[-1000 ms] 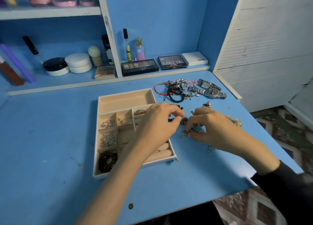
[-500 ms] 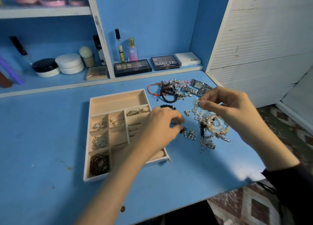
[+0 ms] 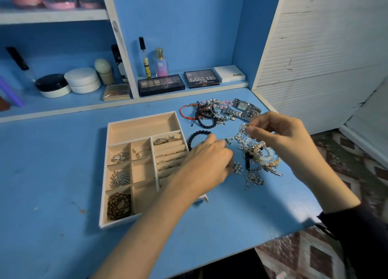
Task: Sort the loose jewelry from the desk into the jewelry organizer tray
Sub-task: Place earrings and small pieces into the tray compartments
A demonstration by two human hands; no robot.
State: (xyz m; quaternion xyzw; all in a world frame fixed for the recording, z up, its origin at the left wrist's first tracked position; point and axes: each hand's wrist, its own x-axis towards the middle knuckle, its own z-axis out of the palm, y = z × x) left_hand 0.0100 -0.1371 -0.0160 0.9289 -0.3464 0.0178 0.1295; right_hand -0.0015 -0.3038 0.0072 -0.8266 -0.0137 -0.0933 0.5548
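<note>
Bracelet tangle [image 3: 256, 153] pinched by right hand [image 3: 280, 137].

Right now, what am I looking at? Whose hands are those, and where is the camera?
There is no machine here, only a person's two bare hands. The one picture comes from a camera worn on the person's head, looking down. On the blue desk sits a beige tray with little compartments, some already holding jewelry. Beside it lie a black bead bracelet, a heap of bracelets and silver wristwatches. The right hand pinches the top of a tangle of pearl and chain bracelets. The left hand curls down next to a small pearly cluster; whether it grips it, I cannot tell.
</note>
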